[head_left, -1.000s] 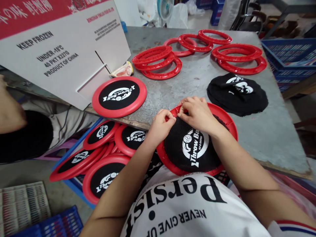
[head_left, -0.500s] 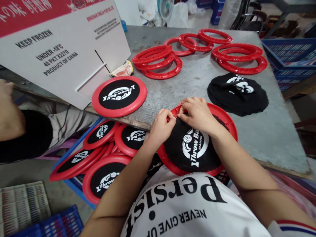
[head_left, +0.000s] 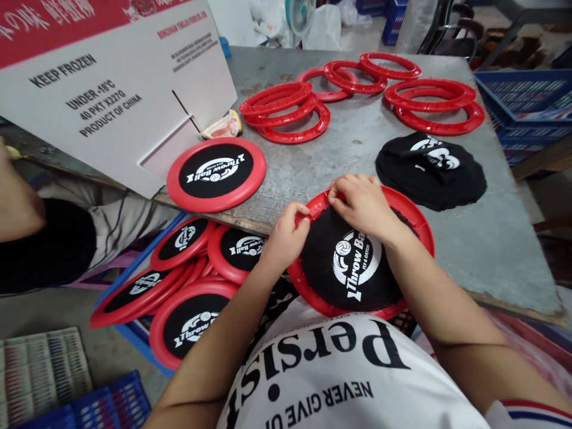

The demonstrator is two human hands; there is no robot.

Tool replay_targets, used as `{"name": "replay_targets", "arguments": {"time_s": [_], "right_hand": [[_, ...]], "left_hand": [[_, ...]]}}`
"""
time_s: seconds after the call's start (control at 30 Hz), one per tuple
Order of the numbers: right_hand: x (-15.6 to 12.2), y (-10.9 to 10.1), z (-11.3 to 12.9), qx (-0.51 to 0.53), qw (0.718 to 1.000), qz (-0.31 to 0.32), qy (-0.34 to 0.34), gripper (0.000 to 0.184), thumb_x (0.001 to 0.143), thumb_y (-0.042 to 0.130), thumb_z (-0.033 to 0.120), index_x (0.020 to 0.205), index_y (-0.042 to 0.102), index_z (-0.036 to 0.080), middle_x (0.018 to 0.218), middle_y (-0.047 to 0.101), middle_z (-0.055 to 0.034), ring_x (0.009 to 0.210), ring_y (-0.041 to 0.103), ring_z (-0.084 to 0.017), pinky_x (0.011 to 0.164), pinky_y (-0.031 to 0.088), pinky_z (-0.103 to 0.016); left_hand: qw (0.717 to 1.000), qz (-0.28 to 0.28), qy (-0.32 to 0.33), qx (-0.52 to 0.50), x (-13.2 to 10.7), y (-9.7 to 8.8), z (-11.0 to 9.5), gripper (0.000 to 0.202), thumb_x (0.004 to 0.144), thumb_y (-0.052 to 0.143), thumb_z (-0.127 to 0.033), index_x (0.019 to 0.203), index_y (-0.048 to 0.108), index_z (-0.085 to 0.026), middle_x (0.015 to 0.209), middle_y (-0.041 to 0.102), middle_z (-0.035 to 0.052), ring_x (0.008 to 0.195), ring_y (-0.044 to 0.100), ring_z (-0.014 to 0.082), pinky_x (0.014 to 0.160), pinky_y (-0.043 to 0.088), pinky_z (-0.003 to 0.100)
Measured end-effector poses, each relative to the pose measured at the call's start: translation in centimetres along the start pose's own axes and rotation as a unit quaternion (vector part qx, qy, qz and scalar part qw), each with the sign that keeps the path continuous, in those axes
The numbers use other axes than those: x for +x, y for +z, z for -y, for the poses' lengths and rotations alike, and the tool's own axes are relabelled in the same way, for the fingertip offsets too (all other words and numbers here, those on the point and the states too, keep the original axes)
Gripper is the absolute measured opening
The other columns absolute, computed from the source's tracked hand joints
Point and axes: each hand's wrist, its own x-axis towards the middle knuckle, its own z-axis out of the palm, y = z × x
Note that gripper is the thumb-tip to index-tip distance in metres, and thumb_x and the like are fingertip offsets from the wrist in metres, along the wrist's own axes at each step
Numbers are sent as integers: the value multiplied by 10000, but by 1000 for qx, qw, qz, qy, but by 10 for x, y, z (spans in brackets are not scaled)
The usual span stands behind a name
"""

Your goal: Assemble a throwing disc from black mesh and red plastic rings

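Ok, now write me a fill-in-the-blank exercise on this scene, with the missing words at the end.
1. The left grip and right grip are both at the rim of a ____ ring.
2. On the box, "KEEP" is followed by the word ____.
3. The disc beside the box reads "Throw ____".
4. The loose cloth on the table is ____ with white print.

Missing words: red; FROZEN; Ball; black.

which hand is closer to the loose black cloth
Right: the right hand is just left of the black cloth; the left hand is farther off on that side.
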Motion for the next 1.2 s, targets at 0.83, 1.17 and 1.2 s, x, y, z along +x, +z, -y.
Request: {"name": "replay_targets", "arguments": {"time_s": [0.83,1.17,1.2], "right_hand": [[-4,2,7,81,995,-21,55,204,869,520,136,1042,606,200,1106,656,-69,1023,531,-252,898,416,-405],[16,9,13,-15,995,11,100,406,1033,442,371,1247,656,101,1205,708,-159,1093,663,-222,1010,505,-368],[23,9,15,-28,994,34,104,429,1040,404,382,1181,689,94,1174,720,-163,1051,681,-200,993,516,-342]], "left_hand": [[954,37,130,268,33,-39,-25,64,891,523,-280,916,532,-221,1092,665,66,1057,609,280,977,454,485],[903,-31,389,177,31,-9,-66,220,966,481,-194,1117,641,-190,1254,704,96,1224,617,245,1097,466,474],[890,12,430,154,25,4,-84,254,969,480,-195,1164,641,-177,1259,710,94,1228,622,236,1106,469,452]]}}
